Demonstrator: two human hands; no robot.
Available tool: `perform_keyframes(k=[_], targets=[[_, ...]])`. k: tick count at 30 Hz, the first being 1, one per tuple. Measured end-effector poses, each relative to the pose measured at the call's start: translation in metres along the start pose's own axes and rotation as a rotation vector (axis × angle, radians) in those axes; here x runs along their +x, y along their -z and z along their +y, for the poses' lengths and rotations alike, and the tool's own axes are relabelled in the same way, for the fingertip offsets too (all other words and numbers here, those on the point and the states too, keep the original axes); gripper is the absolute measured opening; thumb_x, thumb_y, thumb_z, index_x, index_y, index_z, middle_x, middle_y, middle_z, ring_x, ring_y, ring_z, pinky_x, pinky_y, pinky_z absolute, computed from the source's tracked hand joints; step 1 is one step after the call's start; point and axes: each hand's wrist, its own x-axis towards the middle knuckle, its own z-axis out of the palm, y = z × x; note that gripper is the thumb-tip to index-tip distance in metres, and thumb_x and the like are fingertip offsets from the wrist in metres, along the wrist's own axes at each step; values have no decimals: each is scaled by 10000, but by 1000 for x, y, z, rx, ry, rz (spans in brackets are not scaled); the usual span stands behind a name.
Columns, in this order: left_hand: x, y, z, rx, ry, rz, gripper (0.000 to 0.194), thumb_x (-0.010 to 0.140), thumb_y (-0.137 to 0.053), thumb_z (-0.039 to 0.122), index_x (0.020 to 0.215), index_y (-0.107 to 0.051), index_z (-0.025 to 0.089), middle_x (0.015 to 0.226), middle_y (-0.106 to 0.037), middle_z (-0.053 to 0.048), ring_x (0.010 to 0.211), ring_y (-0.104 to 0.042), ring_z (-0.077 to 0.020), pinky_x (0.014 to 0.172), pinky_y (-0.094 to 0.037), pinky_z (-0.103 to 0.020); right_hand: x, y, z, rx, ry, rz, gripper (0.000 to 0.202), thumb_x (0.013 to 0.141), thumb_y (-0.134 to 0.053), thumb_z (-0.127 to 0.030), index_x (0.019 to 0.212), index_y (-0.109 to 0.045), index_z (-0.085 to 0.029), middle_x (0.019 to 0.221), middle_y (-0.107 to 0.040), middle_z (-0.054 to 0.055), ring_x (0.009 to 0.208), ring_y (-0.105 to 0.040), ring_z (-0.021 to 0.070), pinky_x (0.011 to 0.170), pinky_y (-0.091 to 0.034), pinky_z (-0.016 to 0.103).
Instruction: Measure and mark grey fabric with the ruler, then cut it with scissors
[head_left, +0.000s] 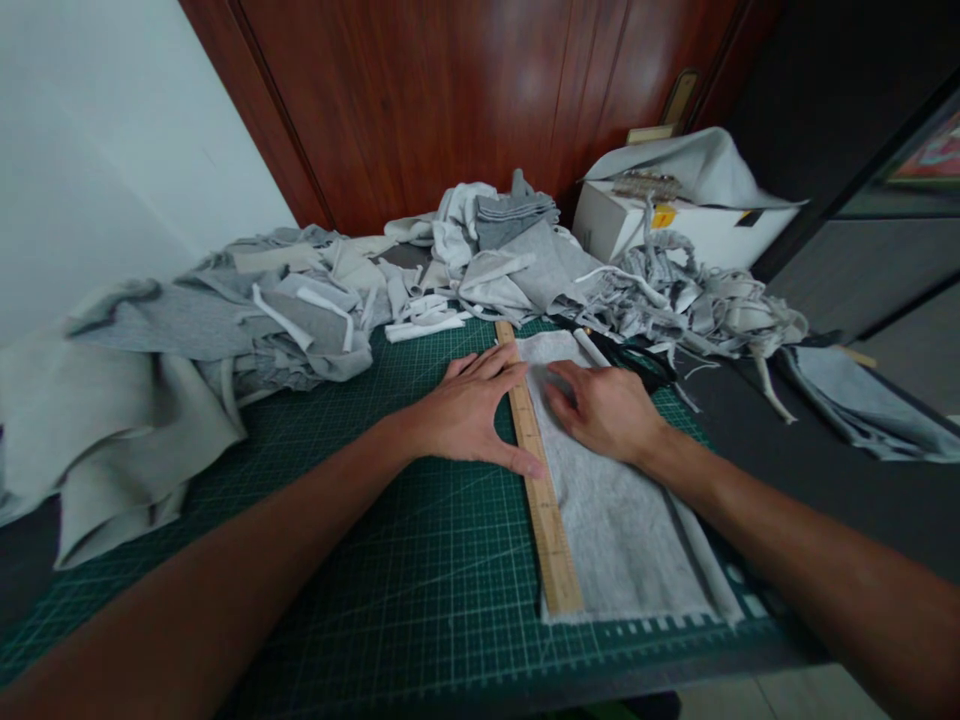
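Observation:
A wooden ruler (551,535) lies lengthwise along the left edge of a piece of grey fabric (630,530). My left hand (476,410) rests on the ruler with thumb and fingers spread, pressing it from above. My right hand (607,408) lies on the fabric just right of the ruler. Its fingers are curled, and what they hold, if anything, is hidden. The fabric's right side is folded or rolled into a narrow edge. Black-handled scissors (637,360) lie beyond my right hand, partly hidden by it.
A green gridded cutting mat (420,540) covers the table. Heaped grey fabric (217,310) lies along the left and back. Tangled fabric strips (697,295) and a white box (607,220) are at the back right. Folded cloth (870,400) lies far right, a wooden door (420,100) behind.

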Motion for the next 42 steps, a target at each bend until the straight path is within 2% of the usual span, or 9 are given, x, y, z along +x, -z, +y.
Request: perform_keyframes(k=[4,7,12,15,21,25,27,31,42], targets=[[0,-2,-2,-53,5,44,1426,578,-732,917,1651,-206,138,1723,-222,-245,1606,-190,-409,1284,-139,-569,-4,-1,4,223,262,-13,489,1015,-454,-390,1383,-653,-136,810,-793,80,653,-697,204,633,-417,312],[-1,-2,-2,-99,12,96,1492,539,-785,884,1655,-145,128,1700,-272,-260,1585,-260,-413,1281,-172,-561,-5,-2,5,281,312,-21,484,1025,-486,-424,1370,-681,-147,812,-790,70,681,-710,199,662,-436,303],[-1,1,1,-103,21,66,1412,561,-772,891,1634,-232,148,1721,-227,-246,1606,-201,-401,1288,-150,-573,-4,1,2,291,288,-47,479,1023,-492,-431,1343,-703,-144,861,-802,85,729,-730,217,678,-443,312],[-1,1,1,-104,32,57,1433,553,-770,899,1637,-230,133,1721,-215,-255,1606,-203,-403,1289,-150,-577,-4,3,0,271,258,-57,480,1025,-479,-456,1316,-704,-147,867,-802,82,737,-727,219,674,-430,315],[-1,1,0,-85,39,60,1440,548,-741,926,1634,-243,123,1724,-218,-242,1603,-214,-399,1297,-140,-577,-3,5,-4,172,196,-53,437,1034,-441,-482,1135,-725,-166,851,-799,84,691,-706,217,613,-361,335],[-1,0,-2,-61,46,58,1457,533,-722,953,1630,-254,116,1723,-229,-234,1602,-221,-393,1302,-145,-569,-2,5,-9,45,16,13,393,1016,-464,-452,1221,-672,-188,842,-801,84,649,-701,232,561,-277,346],[-1,0,-2,-50,54,57,1463,519,-712,967,1630,-262,128,1724,-229,-231,1598,-228,-402,1299,-160,-570,-1,5,-12,1,-37,12,339,1010,-470,-420,1166,-680,-204,859,-804,83,657,-706,235,557,-259,347],[-1,0,-2,-51,70,58,1470,504,-698,983,1635,-261,151,1727,-230,-220,1590,-242,-423,1291,-179,-588,1,6,-15,-19,-36,-19,298,1015,-451,-385,1035,-680,-196,850,-796,83,649,-697,223,563,-272,346],[1,-3,0,-46,36,79,1430,543,-720,951,1607,-294,95,1715,-246,-244,1596,-242,-391,1299,-165,-558,-2,3,-11,-17,-48,-9,367,1010,-441,-416,1053,-711,-170,836,-789,112,630,-666,227,559,-277,347]])
